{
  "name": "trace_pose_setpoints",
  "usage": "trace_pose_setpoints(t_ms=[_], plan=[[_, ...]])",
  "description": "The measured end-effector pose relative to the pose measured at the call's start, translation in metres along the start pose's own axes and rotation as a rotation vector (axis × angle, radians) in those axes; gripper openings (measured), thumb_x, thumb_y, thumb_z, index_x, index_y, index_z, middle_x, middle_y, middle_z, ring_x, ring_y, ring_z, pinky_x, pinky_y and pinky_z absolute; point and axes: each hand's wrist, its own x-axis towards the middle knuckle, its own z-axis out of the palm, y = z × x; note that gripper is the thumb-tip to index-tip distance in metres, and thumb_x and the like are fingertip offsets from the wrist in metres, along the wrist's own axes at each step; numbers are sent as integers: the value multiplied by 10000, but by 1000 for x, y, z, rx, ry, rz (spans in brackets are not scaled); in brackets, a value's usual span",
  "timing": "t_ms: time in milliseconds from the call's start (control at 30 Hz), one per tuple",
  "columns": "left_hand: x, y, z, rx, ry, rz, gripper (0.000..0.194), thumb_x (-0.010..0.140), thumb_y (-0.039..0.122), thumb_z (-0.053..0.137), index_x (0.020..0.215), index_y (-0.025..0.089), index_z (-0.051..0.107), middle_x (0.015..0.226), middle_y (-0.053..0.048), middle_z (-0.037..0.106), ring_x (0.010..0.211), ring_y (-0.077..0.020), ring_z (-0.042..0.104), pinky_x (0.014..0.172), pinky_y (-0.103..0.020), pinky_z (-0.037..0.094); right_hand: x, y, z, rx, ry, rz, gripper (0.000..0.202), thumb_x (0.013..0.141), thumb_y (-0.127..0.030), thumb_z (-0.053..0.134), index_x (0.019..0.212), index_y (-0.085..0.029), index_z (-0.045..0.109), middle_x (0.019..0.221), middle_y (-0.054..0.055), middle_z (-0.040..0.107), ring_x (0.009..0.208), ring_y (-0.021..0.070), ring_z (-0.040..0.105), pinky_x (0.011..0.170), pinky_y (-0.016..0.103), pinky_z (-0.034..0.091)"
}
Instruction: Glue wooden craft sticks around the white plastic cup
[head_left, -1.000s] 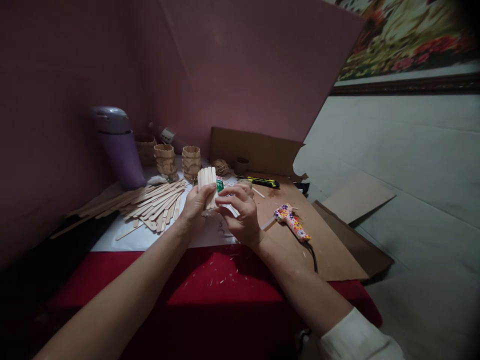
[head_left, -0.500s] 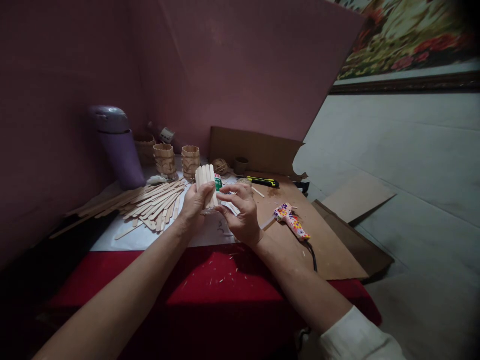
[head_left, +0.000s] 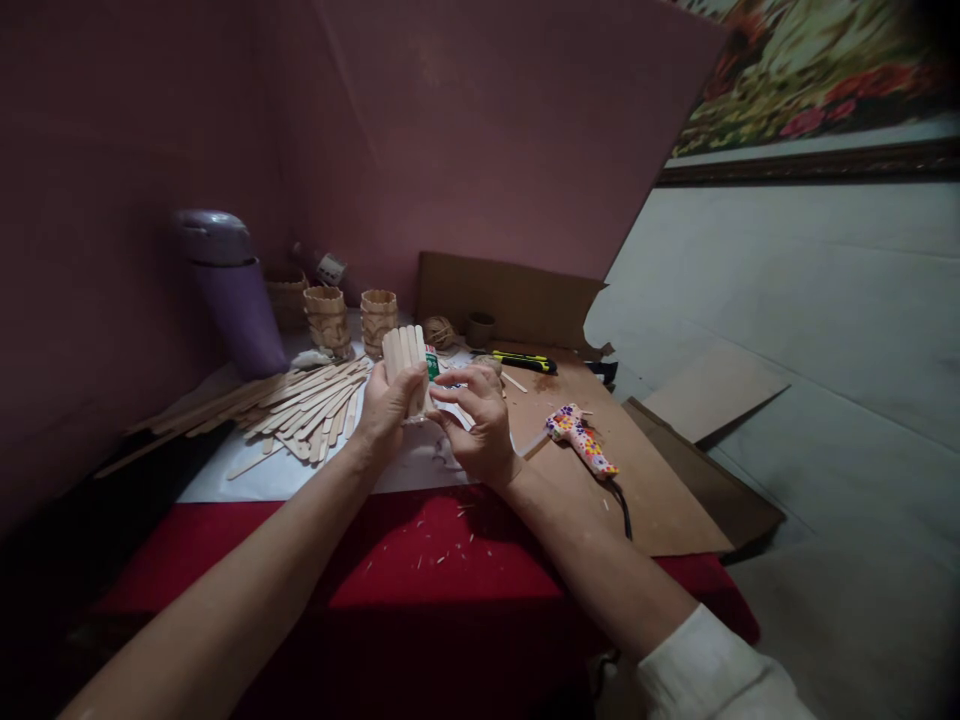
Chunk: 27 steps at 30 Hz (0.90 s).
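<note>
My left hand (head_left: 386,405) is wrapped around a cup covered in upright craft sticks (head_left: 405,348), its thumb pressed across them. On the cup's right side, a strip of green and white printed surface shows beyond the sticks. My right hand (head_left: 480,415) has its curled fingers and thumb at that right side, with the thumb near the lower rim; the fingertips seem to touch the cup. Left of the hands, a fan of loose craft sticks (head_left: 311,410) lies on white paper (head_left: 217,480).
Two carved-looking wooden cups (head_left: 327,322) stand behind, near a purple bottle (head_left: 236,310). A ball of twine (head_left: 439,332), a yellow-black utility knife (head_left: 525,362) and a flowered glue gun (head_left: 581,440) lie rightward. Cardboard (head_left: 652,500) covers the right side of a red cloth (head_left: 420,560) with wood scraps.
The cup has shifted slightly left and turned a little in my left hand. My right thumb has come closer to its lower rim.
</note>
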Motion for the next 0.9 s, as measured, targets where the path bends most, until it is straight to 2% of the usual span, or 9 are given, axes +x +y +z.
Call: trace_pose_setpoints(t_ms=[100,167,367,533,767,900], plan=[[6,2,-5,72,43,148,606,594,405,843,1087,211,550,1002,-30,660,857,-172,628,741,-256,489,2,3,-3,39,32,23,175,890,-326,681,1048,-267,728,1111,77,699,1091,267,599,993,479,450],[10,3,-9,132,75,213,650,544,343,867,1096,225,545,1030,-32,657,918,-194,632,769,-262,490,2,8,-4,47,87,74,194,920,-357,638,1066,-257,718,1102,84,698,1084,261,606,993,468,453],[18,3,-14,309,61,220,622,438,151,826,995,207,554,929,-11,633,883,-196,598,771,-259,464,-1,31,3,47,185,262,224,962,-380,552,940,-227,715,992,86,708,1002,252,614,940,433,459],[20,-6,-16,327,30,235,607,430,109,815,961,208,537,909,10,615,846,-181,579,734,-249,453,-3,40,6,25,138,275,233,966,-359,524,958,-238,723,995,74,707,996,240,602,941,415,448],[10,-6,-13,381,-54,245,567,432,83,804,922,204,545,862,23,603,814,-156,553,692,-220,437,0,29,8,-21,41,148,301,965,-256,518,1196,-266,710,1122,73,676,1084,237,569,1010,420,417],[12,-7,-13,449,-50,278,531,436,111,767,899,208,525,826,33,597,796,-164,565,686,-245,456,-1,25,8,-68,-20,139,401,922,-162,525,1272,-271,689,1167,80,646,1117,249,549,1021,432,419]])
